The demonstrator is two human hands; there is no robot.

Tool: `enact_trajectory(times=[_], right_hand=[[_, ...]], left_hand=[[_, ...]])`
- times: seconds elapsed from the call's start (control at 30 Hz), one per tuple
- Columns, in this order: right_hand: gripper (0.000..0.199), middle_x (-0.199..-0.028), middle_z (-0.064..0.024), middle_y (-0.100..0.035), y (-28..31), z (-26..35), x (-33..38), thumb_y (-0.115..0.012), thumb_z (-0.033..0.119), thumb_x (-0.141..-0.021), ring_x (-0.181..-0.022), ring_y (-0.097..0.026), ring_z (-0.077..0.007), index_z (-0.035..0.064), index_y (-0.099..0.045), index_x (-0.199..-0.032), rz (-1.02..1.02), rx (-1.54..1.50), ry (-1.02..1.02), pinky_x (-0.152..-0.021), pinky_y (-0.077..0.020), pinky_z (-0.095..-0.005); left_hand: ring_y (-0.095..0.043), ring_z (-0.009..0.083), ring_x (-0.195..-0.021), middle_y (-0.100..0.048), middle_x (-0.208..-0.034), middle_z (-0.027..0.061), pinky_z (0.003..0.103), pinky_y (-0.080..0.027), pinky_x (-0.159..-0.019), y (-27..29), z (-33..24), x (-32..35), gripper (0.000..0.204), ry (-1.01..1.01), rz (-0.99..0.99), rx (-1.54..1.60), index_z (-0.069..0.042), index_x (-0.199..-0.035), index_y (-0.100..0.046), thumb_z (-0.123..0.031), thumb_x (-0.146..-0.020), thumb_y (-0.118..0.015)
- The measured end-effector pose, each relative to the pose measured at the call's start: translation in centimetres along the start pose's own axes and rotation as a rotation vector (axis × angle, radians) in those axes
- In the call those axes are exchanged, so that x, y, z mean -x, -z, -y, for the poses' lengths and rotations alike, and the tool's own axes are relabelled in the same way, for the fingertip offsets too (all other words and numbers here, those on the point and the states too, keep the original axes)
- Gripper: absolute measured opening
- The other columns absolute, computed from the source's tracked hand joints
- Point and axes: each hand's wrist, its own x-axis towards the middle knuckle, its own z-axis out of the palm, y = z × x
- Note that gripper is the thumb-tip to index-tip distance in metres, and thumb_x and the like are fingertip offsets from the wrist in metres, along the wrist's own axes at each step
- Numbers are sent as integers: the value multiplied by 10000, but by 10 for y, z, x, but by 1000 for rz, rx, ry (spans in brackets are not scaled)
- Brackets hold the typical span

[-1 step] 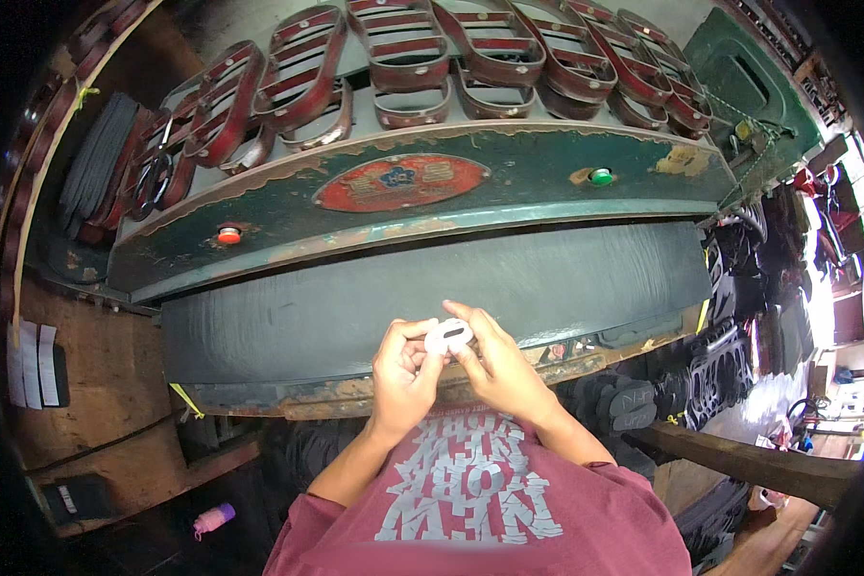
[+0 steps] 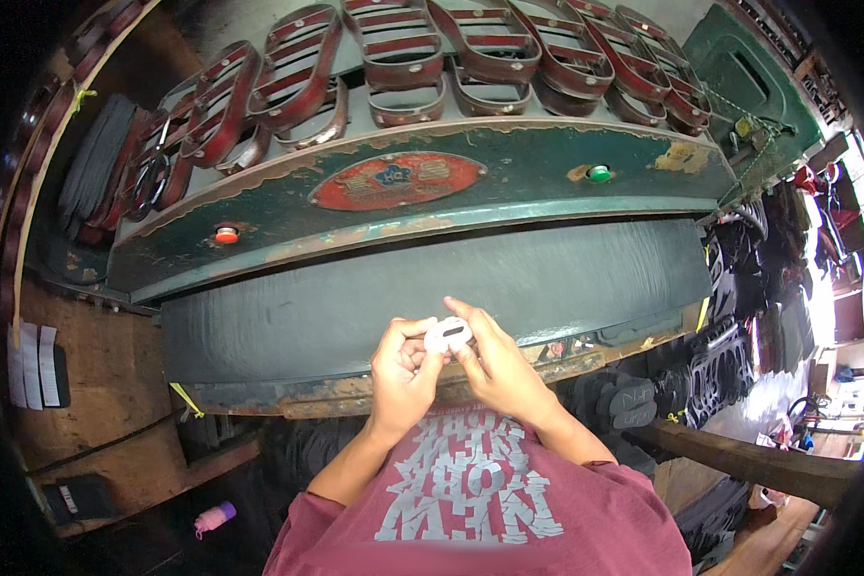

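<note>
Both hands meet over the front edge of the dark press bed. A small white oval piece with a dark slot sits pinched between the left hand and right hand, fingers curled closed around it, seemingly at its ends.

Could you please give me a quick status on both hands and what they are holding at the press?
Left hand and right hand both pinch small white oval piece. Held above dark press bed. Nothing between hands and bed.
</note>
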Motion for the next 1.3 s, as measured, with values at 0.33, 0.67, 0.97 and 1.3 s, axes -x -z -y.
enact_trajectory(times=[0.33,0.67,0.97,1.3], right_hand=[[561,-1106,-255,-601,11,-9,15,-588,70,-945,-996,-654,-423,-34,-426,-1472,-84,345,1,-872,-540,-491],[477,-1163,-252,-555,34,-23,4,-600,30,-946,-994,-637,-432,-37,-522,-1412,216,106,-69,-877,-532,-461],[545,-1074,-243,-591,-2,-32,-1,-506,-54,-892,-903,-645,-379,-71,-503,-1437,80,101,-28,-847,-544,-405],[370,-1024,-60,-628,51,-6,2,-479,90,-1069,-846,-605,-136,-14,-559,-1415,215,-717,-354,-794,-511,-289]], left_hand=[[-692,137,-950,-643,-1120,131,269,-605,-828,-38,4,3,265,125,-105,21,56,-1234,-528,75,-982,-608],[-700,145,-910,-648,-1128,150,288,-621,-817,-28,18,17,236,212,-157,21,46,-1212,-515,50,-992,-599],[-715,160,-880,-665,-1086,137,281,-636,-751,-12,18,5,221,267,-292,47,47,-1201,-529,7,-1002,-618],[-722,174,-903,-653,-1097,138,304,-646,-755,-17,-35,4,248,196,-174,176,37,-1220,-525,-32,-1009,-634]])
